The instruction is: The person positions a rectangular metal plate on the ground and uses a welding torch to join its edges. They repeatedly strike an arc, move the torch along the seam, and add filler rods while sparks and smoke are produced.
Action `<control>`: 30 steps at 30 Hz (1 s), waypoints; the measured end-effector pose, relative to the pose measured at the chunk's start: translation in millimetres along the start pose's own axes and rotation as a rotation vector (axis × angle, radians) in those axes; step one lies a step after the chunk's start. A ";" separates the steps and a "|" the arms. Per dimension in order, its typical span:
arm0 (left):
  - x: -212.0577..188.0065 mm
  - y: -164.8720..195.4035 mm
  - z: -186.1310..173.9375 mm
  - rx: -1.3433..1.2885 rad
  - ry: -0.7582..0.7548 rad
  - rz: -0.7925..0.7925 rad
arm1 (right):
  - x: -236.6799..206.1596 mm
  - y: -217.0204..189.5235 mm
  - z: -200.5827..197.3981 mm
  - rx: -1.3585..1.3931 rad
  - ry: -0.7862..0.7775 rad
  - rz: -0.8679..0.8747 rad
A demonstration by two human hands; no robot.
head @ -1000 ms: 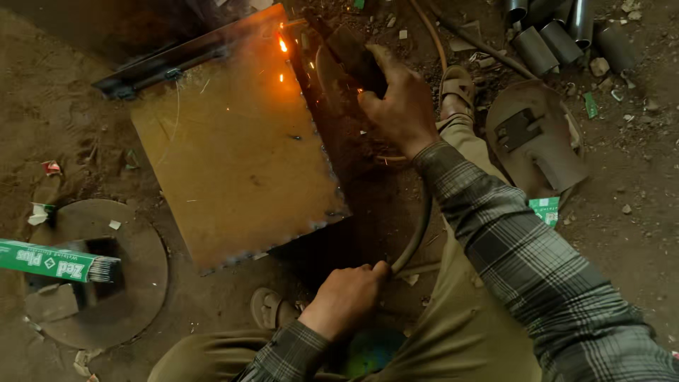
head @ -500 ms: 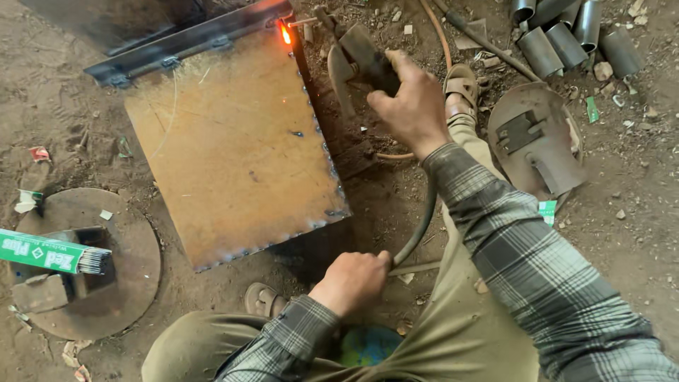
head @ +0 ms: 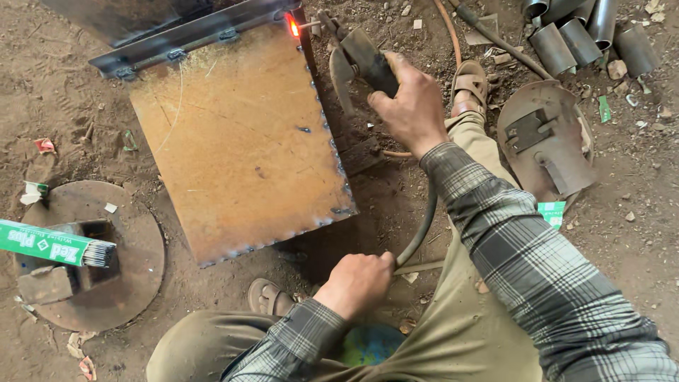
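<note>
My right hand [head: 409, 105] grips a welding electrode holder [head: 353, 58] whose short rod points at a glowing red weld spot [head: 292, 27] on the top right corner of a rusty steel box [head: 237, 141]. My left hand [head: 356, 281] is closed around the dark welding cable [head: 423, 225] low down, close to my knee. The box has a row of tack welds along its right and lower edges. A dark angle-iron bar [head: 191, 35] lies along its far edge.
A green packet of welding rods [head: 53, 244] rests on a round rusty plate [head: 106, 262] at left. A welding hand shield [head: 548, 138] lies on the dirt at right, steel pipe pieces [head: 580, 32] beyond it. My sandalled feet [head: 470, 85] flank the box.
The bright arc and sparks at the box corner have stopped, leaving a red glow. My right hand has drawn the holder slightly back; my left hand stays on the cable.
</note>
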State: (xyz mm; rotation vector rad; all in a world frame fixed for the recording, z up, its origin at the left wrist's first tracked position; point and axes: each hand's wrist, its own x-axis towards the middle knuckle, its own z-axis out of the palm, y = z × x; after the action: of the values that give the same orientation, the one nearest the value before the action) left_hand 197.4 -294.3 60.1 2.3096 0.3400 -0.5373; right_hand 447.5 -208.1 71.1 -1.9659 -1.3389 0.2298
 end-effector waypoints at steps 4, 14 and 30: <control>-1.9 1.3 -1.1 0.015 0.003 0.003 | 0.7 -2.7 -0.2 0.015 -0.055 0.100; -3.0 7.2 -13.6 -0.019 -0.061 -0.029 | 2.7 -6.7 -1.5 0.016 -0.129 0.193; -2.0 6.3 -11.5 -0.028 -0.057 -0.028 | 0.9 1.3 3.9 -0.010 -0.110 0.149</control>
State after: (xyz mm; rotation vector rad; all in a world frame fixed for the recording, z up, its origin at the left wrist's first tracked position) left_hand 201.3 -290.7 72.3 2.2606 0.3509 -0.6071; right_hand 446.9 -205.7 67.7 -2.0897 -1.2643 0.4076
